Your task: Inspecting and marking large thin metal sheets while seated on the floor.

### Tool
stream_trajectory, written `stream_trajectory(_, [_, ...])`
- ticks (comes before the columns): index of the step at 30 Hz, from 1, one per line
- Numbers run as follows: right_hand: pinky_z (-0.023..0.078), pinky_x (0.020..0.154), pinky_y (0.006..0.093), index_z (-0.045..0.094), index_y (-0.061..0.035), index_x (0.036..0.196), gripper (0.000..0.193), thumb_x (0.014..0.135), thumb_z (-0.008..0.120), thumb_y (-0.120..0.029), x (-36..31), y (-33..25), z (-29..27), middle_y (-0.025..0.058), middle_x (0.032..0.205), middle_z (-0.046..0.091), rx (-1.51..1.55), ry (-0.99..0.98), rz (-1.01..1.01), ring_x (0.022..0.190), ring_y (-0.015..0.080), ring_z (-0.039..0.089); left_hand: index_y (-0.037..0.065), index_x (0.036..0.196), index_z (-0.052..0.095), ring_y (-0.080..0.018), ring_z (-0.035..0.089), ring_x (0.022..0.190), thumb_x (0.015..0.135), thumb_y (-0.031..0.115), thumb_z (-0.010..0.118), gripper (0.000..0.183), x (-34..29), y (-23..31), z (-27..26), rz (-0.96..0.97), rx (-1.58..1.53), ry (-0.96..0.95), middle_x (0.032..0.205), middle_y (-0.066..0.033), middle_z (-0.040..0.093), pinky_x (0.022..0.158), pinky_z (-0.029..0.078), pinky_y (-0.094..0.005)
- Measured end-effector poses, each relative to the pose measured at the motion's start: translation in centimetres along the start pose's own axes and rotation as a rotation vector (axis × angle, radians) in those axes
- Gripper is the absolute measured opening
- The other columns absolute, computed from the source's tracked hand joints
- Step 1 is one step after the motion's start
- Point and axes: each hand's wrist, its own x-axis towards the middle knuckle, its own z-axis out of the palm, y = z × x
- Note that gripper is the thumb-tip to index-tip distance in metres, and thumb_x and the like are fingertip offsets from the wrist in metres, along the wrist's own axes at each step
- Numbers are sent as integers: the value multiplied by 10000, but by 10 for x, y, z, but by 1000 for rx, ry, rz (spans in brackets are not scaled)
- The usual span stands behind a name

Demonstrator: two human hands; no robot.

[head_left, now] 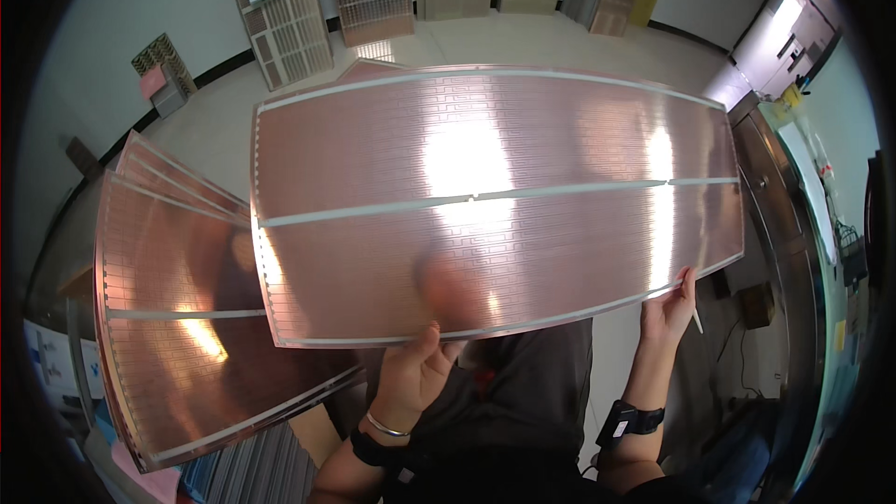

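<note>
A large copper-coloured circuit panel [345,154], etched with fine rows and crossed by a pale strip, is held up before me, its shiny face reflecting bright light. My left hand [413,378] grips the near edge left of the middle, thumb on the front and the other fingers partly hidden behind. At the near right corner my right hand [667,313] pinches the same edge. A thin white pointed stick [697,321] pokes out beside the right fingers. To the left, a pile of similar copper panels [168,373] lies fanned out, partly behind the held one.
Under the pile at lower left stands a stack of dark sheets [252,462]. A glass-topped desk [810,215] with papers runs along my right. Bundled panels [285,23] lean on the far wall. A small brown box [756,305] sits on the floor near loose cables.
</note>
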Motion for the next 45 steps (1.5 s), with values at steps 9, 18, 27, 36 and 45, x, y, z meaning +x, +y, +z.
stream_trajectory(9, [470, 816, 293, 589, -71, 886, 191, 898, 496, -237, 38, -138, -125, 37, 915, 622, -139, 151, -280, 870, 139, 581, 42, 1123, 494, -227, 539, 1046, 822, -13, 521, 306, 3, 29, -20, 40, 87, 6, 1042, -62, 588, 933, 421, -445])
stream_trajectory(18, [381, 962, 381, 436, -47, 1243, 360, 938, 378, -229, 6, -160, -130, 104, 1232, 492, -256, 106, -228, 1112, 246, 480, 39, 1200, 413, -253, 569, 999, 836, 15, 524, 381, -3, 40, -44, 64, 206, 86, 1058, -96, 580, 877, 478, -447])
stream_trajectory(27, [423, 707, 198, 563, -31, 973, 262, 931, 430, -252, -9, -182, -128, 11, 861, 588, -866, 68, -168, 784, 73, 541, 14, 1220, 405, -288, 515, 1075, 807, 4, 553, 438, -4, 61, -58, 83, 158, 2, 1100, -119, 567, 947, 395, -484])
stream_trajectory(36, [358, 510, 145, 565, -50, 961, 188, 907, 486, -212, -9, -134, -88, -53, 729, 521, -908, 127, -215, 594, 12, 454, 26, 1145, 482, -238, 531, 1042, 842, 96, 559, 320, 5, 65, -58, 176, 188, 88, 1043, -86, 596, 932, 405, -452])
stream_trajectory(45, [361, 507, 128, 563, -28, 1016, 232, 903, 496, -219, -17, -124, -84, -58, 741, 533, -842, 150, -198, 593, -3, 460, 28, 1123, 485, -211, 529, 1029, 885, 107, 500, 252, 28, 46, -43, 213, 63, 194, 1072, -97, 570, 920, 421, -391])
